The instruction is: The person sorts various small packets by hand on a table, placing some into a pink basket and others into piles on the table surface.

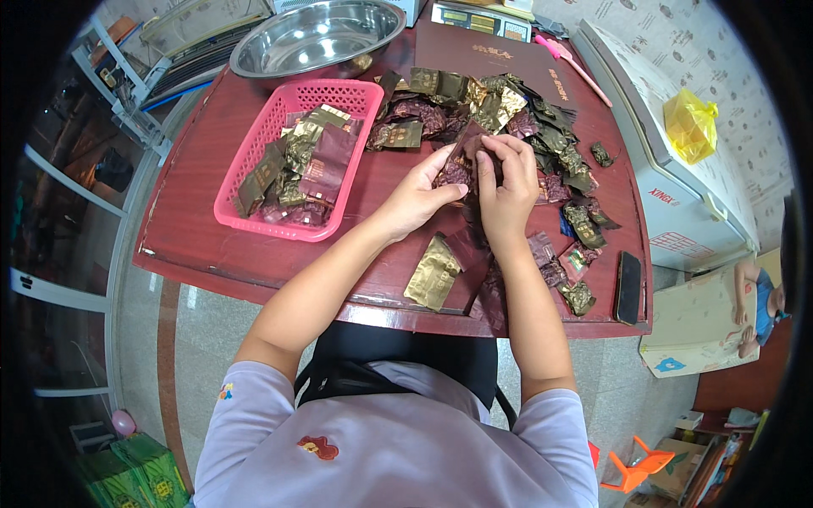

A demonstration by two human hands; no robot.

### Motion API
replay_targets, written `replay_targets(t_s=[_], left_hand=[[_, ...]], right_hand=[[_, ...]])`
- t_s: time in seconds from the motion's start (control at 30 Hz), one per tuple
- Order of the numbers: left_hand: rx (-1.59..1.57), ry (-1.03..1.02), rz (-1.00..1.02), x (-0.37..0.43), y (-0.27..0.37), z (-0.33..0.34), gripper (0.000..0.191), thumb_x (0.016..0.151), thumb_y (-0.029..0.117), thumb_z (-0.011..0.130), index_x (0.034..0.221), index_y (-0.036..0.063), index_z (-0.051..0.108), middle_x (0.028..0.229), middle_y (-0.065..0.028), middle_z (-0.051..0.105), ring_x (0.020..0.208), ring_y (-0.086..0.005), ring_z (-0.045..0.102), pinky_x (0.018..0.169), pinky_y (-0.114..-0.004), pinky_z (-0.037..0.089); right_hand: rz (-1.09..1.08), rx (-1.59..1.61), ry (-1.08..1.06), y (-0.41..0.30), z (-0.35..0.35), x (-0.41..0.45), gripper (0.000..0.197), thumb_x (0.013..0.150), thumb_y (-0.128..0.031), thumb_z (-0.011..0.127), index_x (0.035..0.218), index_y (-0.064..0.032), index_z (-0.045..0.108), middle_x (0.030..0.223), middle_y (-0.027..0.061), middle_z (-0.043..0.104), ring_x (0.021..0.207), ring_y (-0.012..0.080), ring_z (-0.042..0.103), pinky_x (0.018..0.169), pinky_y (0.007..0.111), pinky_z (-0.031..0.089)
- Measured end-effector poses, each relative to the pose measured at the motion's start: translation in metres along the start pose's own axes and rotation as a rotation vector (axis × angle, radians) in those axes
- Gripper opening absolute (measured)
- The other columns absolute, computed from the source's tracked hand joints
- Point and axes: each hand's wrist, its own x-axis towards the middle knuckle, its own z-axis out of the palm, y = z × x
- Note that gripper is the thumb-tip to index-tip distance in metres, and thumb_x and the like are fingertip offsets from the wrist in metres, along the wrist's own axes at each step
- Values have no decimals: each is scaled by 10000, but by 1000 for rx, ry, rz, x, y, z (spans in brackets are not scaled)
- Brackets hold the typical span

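Note:
Between both hands, above the table, is a maroon foil sachet point(455, 173) with a lumpy surface. My left hand point(419, 193) grips its left side, thumb across the front. My right hand point(510, 181) pinches its upper right part, and the fingers hide some of it. Beyond the hands lies a heap of crumpled green, gold and maroon sachets point(438, 82), spreading down the right side. Nearer me are a flat gold sachet point(434, 272) and dark maroon packets point(492, 295), partly under my right forearm. To the left, a pink plastic basket point(228, 213) holds flatter green and maroon sachets point(330, 162).
A steel basin point(317, 44) stands at the back left, near a digital scale point(481, 22). A brown printed box or folder point(463, 47) lies behind the heap. A phone point(627, 287) rests near the right edge. A white freezer point(692, 203) and a person point(765, 305) are on the right.

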Motion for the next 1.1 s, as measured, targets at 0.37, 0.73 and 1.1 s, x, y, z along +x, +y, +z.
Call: replay_targets(t_s=[0.37,0.73,1.1], left_hand=[[444,-185,248,0,-26,-7,658,899,40,606,1467,-10,277,1355,-111,474,1199,-158,494,1050,-326,385],[-313,117,7,4,-5,-5,455,979,133,536,1408,79,395,1312,-78,557,1153,-155,563,967,-325,462],[-647,205,-4,9,-7,-19,479,1057,376,306,1323,23,491,1252,-114,612,1020,-191,614,938,-344,502]], right_hand=[[-38,95,-56,-5,-1,-2,184,778,46,701,953,-8,683,960,106,624,877,240,640,764,329,524],[-43,-5,91,-6,-10,6,208,827,-25,696,1033,-21,669,1021,122,631,952,264,618,845,346,499],[-178,259,-397,-12,16,-13,242,700,18,705,938,-24,683,971,91,638,885,278,621,777,374,521]])
